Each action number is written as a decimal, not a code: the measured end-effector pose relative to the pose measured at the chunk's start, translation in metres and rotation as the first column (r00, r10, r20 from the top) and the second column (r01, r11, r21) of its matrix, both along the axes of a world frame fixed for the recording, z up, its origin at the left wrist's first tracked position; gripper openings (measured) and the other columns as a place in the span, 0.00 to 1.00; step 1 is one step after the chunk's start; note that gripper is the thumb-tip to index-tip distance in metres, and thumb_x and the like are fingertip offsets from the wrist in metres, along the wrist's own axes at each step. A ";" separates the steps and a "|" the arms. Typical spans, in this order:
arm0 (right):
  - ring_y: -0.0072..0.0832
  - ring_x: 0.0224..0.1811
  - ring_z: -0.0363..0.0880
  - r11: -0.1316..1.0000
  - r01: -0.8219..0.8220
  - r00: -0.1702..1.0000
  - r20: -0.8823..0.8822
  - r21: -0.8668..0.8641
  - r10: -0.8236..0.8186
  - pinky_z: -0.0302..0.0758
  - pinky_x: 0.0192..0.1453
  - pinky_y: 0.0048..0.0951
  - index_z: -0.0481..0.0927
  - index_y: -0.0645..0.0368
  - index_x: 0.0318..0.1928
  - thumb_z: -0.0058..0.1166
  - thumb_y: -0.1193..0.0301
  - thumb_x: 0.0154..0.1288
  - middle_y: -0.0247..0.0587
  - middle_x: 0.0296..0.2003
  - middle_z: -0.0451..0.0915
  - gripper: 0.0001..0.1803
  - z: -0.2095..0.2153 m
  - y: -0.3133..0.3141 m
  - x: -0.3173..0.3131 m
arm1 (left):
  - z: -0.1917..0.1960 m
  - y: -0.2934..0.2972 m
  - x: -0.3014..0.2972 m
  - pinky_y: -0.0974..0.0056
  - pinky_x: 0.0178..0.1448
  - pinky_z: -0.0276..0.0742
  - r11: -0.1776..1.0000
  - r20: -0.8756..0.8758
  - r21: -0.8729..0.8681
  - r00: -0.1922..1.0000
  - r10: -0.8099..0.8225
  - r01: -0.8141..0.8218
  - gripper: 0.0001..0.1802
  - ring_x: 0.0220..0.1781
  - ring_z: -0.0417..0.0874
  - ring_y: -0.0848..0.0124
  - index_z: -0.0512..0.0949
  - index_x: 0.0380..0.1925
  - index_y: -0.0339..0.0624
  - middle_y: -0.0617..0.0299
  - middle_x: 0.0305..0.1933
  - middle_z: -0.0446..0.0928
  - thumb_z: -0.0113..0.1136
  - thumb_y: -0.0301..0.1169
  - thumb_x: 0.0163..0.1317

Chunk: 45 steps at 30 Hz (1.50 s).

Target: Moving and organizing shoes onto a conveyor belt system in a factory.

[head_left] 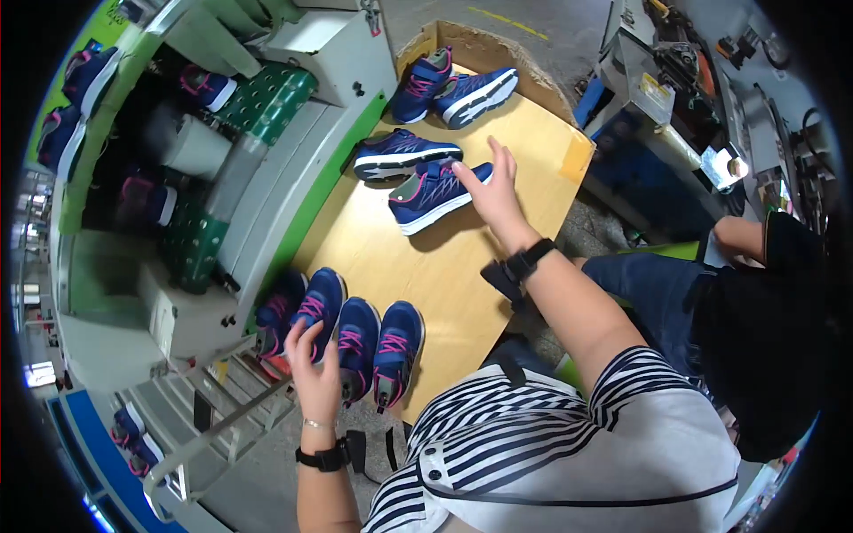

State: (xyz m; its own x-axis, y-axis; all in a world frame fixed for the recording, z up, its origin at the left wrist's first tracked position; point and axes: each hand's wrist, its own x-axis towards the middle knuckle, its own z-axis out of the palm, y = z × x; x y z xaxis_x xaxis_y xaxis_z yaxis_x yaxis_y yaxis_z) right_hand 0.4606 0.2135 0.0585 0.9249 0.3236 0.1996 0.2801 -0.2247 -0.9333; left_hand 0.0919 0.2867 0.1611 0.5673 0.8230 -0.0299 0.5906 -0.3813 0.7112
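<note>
My right hand [499, 197] is open beside a navy sneaker [426, 197] with a white sole. Its thumb overlaps the sneaker's toe end and its fingers stretch away from the shoe; whether they touch I cannot tell. Just behind lies another navy sneaker [404, 153], tilted so its dark-and-white sole shows. At the near left, my left hand [315, 380] is raised with fingers apart, in front of a navy sneaker with pink laces [320, 298]. To its right stand two more such sneakers, one by the hand [356, 342] and one further right [399, 346].
The shoes stand on a wooden board table [484, 293] with a cardboard edge [511, 53] at its far end, where two sneakers [475, 93] lie. Along the left runs a machine with a green perforated conveyor [267, 102] carrying shoes. A person in dark clothes [755, 329] is at the right.
</note>
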 end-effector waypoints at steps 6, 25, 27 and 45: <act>0.58 0.73 0.48 0.834 -0.260 0.884 0.227 -0.486 0.408 0.43 0.78 0.56 0.82 0.46 0.53 0.63 0.48 0.60 0.46 0.65 0.68 0.25 -0.036 -0.007 0.003 | -0.042 0.015 0.079 0.56 0.71 0.66 0.956 0.030 -0.072 0.958 -0.285 0.286 0.32 0.67 0.71 0.50 0.71 0.61 0.34 0.44 0.63 0.72 0.69 0.36 0.58; 0.49 0.69 0.61 0.330 -0.863 0.223 0.296 -0.383 0.929 0.54 0.70 0.65 0.83 0.50 0.50 0.66 0.50 0.51 0.44 0.57 0.74 0.28 0.029 -0.078 -0.254 | 0.029 0.062 0.113 0.65 0.54 0.79 0.578 0.411 -0.777 0.897 0.163 0.251 0.25 0.46 0.83 0.72 0.75 0.58 0.39 0.61 0.49 0.82 0.69 0.27 0.60; 0.50 0.70 0.61 0.307 -0.866 0.183 0.320 -0.396 0.930 0.51 0.71 0.66 0.84 0.52 0.38 0.65 0.48 0.51 0.45 0.57 0.74 0.23 0.008 -0.070 -0.277 | 0.051 0.075 0.084 0.63 0.54 0.80 0.600 0.484 -0.753 0.845 0.229 0.270 0.21 0.48 0.83 0.71 0.75 0.55 0.36 0.60 0.48 0.82 0.67 0.28 0.63; 0.31 0.63 0.73 0.765 -0.634 0.718 -0.285 0.109 0.635 0.69 0.67 0.31 0.66 0.67 0.67 0.59 0.72 0.68 0.47 0.59 0.75 0.30 0.097 -0.056 -0.118 | 0.049 0.362 0.030 0.55 0.70 0.67 0.689 0.087 0.008 0.687 0.722 -0.725 0.47 0.69 0.71 0.47 0.63 0.65 0.30 0.38 0.68 0.69 0.68 0.48 0.52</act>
